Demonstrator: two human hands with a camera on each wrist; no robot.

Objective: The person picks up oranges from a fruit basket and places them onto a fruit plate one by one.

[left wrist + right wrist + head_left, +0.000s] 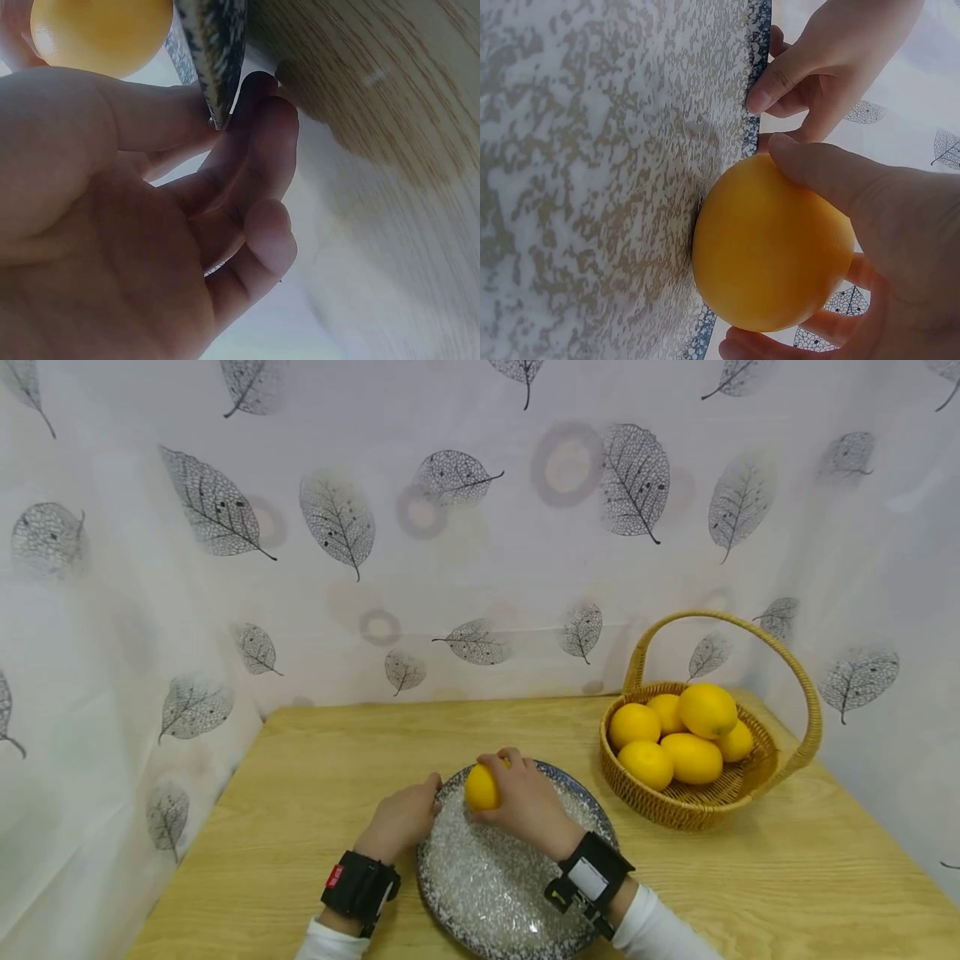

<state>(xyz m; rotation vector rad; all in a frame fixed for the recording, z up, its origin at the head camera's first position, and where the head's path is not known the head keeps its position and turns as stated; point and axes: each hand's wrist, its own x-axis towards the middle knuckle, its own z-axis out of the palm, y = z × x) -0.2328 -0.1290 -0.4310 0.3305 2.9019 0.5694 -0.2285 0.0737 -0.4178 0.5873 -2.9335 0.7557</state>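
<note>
A yellow lemon (480, 789) touches the far left part of a round speckled plate (495, 893) with a dark blue rim. My right hand (528, 802) grips it from the right, thumb and fingers spread round its sides. In the right wrist view the lemon (772, 247) rests against the plate's mottled surface. At the plate's left edge, my left hand (402, 818) pinches the rim. The left wrist view has that rim (214, 60) between the thumb and curled fingers.
A wicker basket (678, 814) with a tall arched handle stands at the back right, holding several more lemons (692, 758). Both stand on a wooden table (337, 752). A leaf-patterned curtain (480, 552) hangs behind the table and at its sides.
</note>
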